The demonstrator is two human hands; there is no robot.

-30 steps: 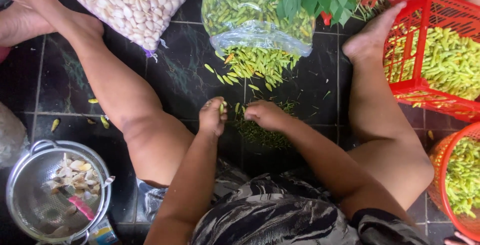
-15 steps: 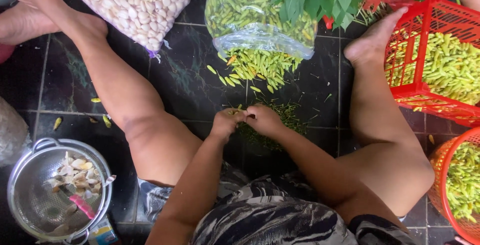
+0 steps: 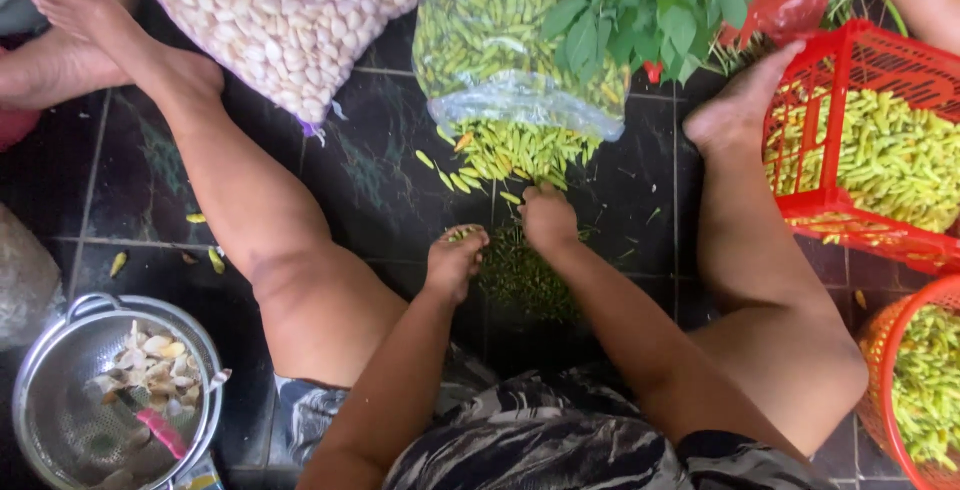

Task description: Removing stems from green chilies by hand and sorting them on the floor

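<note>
Chillies point(image 3: 505, 150): hands parted since half a second ago.
Left hand point(image 3: 455, 260) is closed on some chillies; right hand point(image 3: 547, 220) has moved to the spilled heap, grip unclear.

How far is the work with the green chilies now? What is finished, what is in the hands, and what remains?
Done: a dark green pile of stems lies on the floor, and the red basket holds many chilies. In hand: the left hand grips a few chilies, and the right hand reaches the spilled chilies. Left: the clear plastic bag looks well filled.
</note>
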